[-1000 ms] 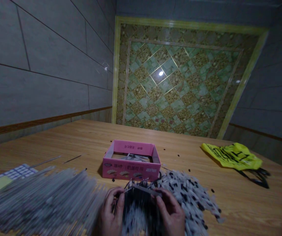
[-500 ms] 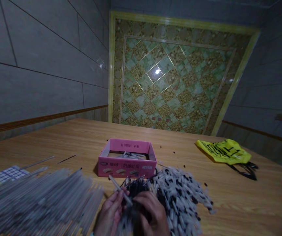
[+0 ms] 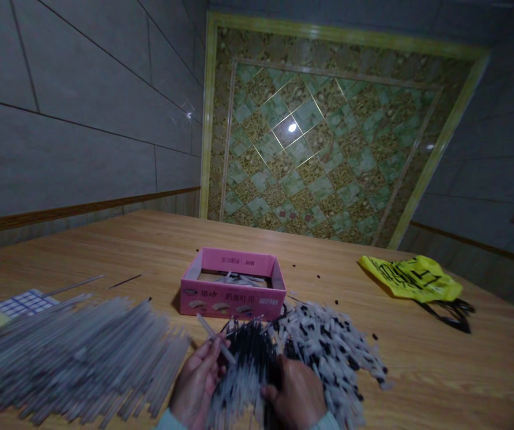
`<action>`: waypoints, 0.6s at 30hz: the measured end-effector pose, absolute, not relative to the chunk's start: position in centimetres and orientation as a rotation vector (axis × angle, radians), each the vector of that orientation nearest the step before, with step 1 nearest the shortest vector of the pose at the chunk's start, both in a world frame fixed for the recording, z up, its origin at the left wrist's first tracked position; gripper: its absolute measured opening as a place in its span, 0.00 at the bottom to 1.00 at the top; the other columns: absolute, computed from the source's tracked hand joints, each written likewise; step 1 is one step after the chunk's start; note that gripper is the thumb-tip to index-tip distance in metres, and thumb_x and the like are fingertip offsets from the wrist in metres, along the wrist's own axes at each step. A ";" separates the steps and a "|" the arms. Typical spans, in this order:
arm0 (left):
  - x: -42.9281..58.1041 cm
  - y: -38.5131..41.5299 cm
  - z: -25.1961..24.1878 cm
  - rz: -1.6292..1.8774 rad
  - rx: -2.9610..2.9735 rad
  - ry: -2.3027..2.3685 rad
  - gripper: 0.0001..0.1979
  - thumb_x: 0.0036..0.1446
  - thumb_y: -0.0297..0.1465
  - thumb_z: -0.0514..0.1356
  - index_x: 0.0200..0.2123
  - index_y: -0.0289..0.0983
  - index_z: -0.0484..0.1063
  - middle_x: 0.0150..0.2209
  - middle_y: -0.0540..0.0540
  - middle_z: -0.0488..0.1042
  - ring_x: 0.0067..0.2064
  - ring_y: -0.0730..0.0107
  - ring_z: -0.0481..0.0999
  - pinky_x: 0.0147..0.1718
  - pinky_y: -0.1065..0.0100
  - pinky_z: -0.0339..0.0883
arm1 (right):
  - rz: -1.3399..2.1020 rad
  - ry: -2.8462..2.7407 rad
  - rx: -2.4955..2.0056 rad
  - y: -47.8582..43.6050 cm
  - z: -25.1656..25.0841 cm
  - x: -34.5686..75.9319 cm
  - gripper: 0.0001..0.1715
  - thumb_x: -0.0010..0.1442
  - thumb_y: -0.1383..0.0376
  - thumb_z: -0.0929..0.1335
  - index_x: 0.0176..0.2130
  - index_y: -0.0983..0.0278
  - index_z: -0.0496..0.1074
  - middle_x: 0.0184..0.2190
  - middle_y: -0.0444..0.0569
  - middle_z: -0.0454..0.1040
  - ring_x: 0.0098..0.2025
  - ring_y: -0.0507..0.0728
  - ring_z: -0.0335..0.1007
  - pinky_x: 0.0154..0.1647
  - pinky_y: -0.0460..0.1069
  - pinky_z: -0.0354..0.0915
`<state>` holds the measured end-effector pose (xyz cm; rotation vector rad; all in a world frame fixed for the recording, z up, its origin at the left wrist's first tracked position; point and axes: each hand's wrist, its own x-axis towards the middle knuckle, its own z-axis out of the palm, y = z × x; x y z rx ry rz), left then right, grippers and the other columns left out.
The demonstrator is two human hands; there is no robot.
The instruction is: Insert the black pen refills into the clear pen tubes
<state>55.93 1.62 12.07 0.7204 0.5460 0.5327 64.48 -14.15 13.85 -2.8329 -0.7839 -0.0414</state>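
Observation:
My left hand [image 3: 199, 379] is closed in a pinch around a slim translucent tube [image 3: 214, 338], which slants up to the left. My right hand [image 3: 296, 387] rests with curled fingers at the right side of a pile of thin black and clear sticks [image 3: 245, 364]. Whatever lies inside those fingers is hidden. To the right spreads a heap of short whitish pieces with black ends [image 3: 329, 352]. Left of my hands lies a broad stack of long translucent tubes [image 3: 86, 352].
Behind the piles stands an open pink box [image 3: 232, 306] with some pale tubes inside. A yellow bag [image 3: 412, 278] with black straps lies at the right on the wooden table [image 3: 149, 251]. A checked cloth [image 3: 28, 303] is at the left. Small black bits are scattered about.
My right hand has moved away from the tube, right and down to the stick pile. My left hand keeps the tube. The view has shifted slightly.

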 end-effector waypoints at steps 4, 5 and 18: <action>56.0 1.7 12.0 0.513 0.736 0.546 0.13 0.46 0.27 0.64 0.37 0.33 0.73 0.34 0.45 0.77 0.29 0.76 0.73 0.22 0.77 0.65 | -0.021 -0.780 -2.873 -14.0 13.8 64.2 0.15 0.46 0.63 0.71 0.36 0.67 0.74 0.33 0.59 0.77 0.39 0.68 0.72 0.37 0.54 0.63; 56.0 1.6 12.0 0.511 0.741 0.543 0.12 0.46 0.27 0.64 0.37 0.33 0.73 0.33 0.45 0.77 0.29 0.76 0.73 0.22 0.77 0.66 | -0.029 -0.786 -2.877 -14.0 13.8 64.0 0.14 0.46 0.63 0.70 0.35 0.68 0.75 0.33 0.59 0.76 0.39 0.68 0.72 0.37 0.54 0.63; 55.9 1.8 12.4 0.535 0.686 0.506 0.13 0.42 0.29 0.66 0.35 0.33 0.74 0.31 0.47 0.77 0.28 0.75 0.73 0.22 0.77 0.65 | 0.189 -0.662 -2.352 -13.6 14.6 64.0 0.03 0.43 0.69 0.63 0.20 0.64 0.64 0.20 0.48 0.68 0.27 0.57 0.66 0.27 0.47 0.56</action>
